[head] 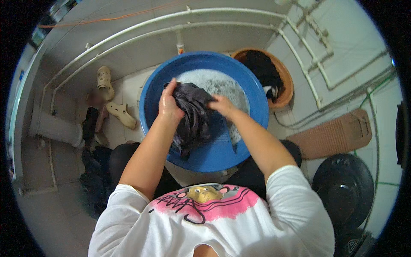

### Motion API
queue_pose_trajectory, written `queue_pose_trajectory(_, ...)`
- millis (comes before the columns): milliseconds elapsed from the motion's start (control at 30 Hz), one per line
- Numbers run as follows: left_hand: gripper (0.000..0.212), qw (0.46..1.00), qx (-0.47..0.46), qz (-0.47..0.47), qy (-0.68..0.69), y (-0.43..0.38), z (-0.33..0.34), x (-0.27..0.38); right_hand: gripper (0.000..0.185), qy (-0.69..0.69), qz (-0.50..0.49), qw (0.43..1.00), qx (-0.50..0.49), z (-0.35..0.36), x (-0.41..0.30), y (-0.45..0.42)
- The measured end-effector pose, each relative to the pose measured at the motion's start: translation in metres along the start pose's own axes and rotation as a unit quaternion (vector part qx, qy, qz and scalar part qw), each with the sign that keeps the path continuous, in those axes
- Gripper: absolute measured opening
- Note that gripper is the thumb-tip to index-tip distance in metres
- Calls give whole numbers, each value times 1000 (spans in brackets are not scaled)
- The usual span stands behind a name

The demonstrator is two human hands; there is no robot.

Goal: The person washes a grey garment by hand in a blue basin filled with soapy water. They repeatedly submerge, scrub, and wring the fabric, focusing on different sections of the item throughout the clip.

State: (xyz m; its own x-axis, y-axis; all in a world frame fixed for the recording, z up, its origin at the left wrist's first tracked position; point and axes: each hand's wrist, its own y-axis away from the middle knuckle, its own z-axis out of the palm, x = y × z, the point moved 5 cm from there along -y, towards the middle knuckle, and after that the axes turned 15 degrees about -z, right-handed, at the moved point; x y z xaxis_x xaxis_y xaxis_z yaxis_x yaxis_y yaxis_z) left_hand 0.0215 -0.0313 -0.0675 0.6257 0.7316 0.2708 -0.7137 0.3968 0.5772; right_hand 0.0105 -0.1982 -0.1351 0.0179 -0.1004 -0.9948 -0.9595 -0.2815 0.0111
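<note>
A wet, dark grey garment (195, 107) is bunched up over a large blue plastic tub (257, 96). My left hand (170, 104) supports it from the left, its palm against the cloth and its fingers pointing to the far side. On the garment's right edge, my right hand (221, 105) pinches a fold. The garment's lower end hangs over the near part of the tub, where a blue ribbed washboard surface (222, 136) shows. White suds and cloudy water (215, 80) lie in the far and right part of the tub.
Behind the tub at right stands an orange-brown basin (287, 86) with black clothes (263, 67). A brown washboard (330, 135) and a black basin (343, 189) are on my right. Cream clogs (121, 115) and dark cloth (96, 180) lie left. White pipes (224, 11) line the walls.
</note>
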Motion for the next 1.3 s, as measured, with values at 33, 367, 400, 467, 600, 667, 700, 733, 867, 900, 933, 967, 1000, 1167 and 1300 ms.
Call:
queue_pose_trajectory(33, 35, 999, -1, -45, 8, 7, 7, -8, 46, -107, -15, 993, 53, -4, 4, 1)
queue_pose_trajectory(367, 37, 970, -197, -112, -87, -67, -83, -49, 24, 261, -454, 847, 93, 99, -118, 35)
queue_pose_trajectory(400, 37, 986, -72, -55, -137, -54, -65, -54, 27, 272, -344, 887, 146, 81, -96, 23)
queue_pose_trajectory(467, 29, 971, 152, -41, -178, -21, -37, -67, 31, 270, -181, 920, 221, 37, -60, 7)
queue_pose_trajectory(600, 33, 986, 15, -16, -164, -39, -62, -62, 26, 236, -250, 919, 195, 69, -82, 25)
queue_pose_trajectory(667, 26, 975, -151, 39, -161, -59, -86, -54, 23, 243, -296, 914, 136, 94, -102, 34)
queue_pose_trajectory(700, 26, 988, -55, -18, -143, -43, -73, -60, 24, 245, -279, 913, 171, 86, -94, 32)
queue_pose_trajectory(733, 29, 992, -2, -16, -122, -38, -66, -61, 26, 240, -266, 912, 201, 78, -81, 25)
queue_pose_trajectory(867, 25, 989, 30, -19, -141, -11, -9, -60, 35, 191, -139, 904, 355, -13, -19, 1)
queue_pose_trajectory(900, 25, 984, 15, 19, -179, 1, 6, -53, 35, 180, -58, 913, 363, -36, -14, 3)
queue_pose_trajectory(933, 28, 965, -16, 70, -250, 4, 16, -45, 35, 124, -12, 918, 376, -68, 25, -3)
queue_pose_trajectory(967, 31, 939, -43, 125, -317, 6, 23, -34, 36, 136, -3, 897, 421, -86, 45, -1)
queue_pose_trajectory(1000, 40, 932, -27, 119, -341, 8, 21, -23, 39, 217, 38, 889, 402, -86, 20, 4)
queue_pose_trajectory(1167, 49, 811, -183, 19, -555, 13, 15, -67, 73, 63, 236, 945, 216, -75, 16, 11)
queue_pose_trajectory(1300, 32, 618, -349, -70, -701, 32, 12, -122, 77, 142, 253, 951, 107, -49, 23, 19)
